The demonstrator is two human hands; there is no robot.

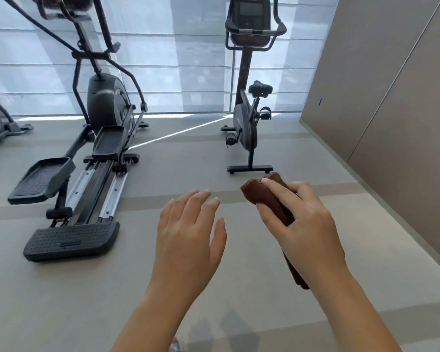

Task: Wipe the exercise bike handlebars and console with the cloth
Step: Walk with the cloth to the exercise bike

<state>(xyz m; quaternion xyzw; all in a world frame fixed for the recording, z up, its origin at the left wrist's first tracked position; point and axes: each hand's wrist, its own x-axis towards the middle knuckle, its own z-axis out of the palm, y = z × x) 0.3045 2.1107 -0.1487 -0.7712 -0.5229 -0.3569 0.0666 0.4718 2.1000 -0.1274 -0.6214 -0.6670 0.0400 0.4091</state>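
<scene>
Cloth (254,193), brown and rolled, gripped in the right hand (302,219) at four o'clock; left hand (188,224) beside it spread, holding nothing. Black upright exercise bike (247,123) well off at one o'clock, console (250,11) and handlebars (281,27) untouched.

The grey floor (188,174) bears the exercise bike (244,128) and, well apart, an elliptical trainer (107,102).

Brown cloth (264,199), black exercise bike (247,102)

Machines before the window
Exercise bike (249,97) stands right of the elliptical (94,138), both on the floor (188,161); wall (391,97) at right.
</scene>
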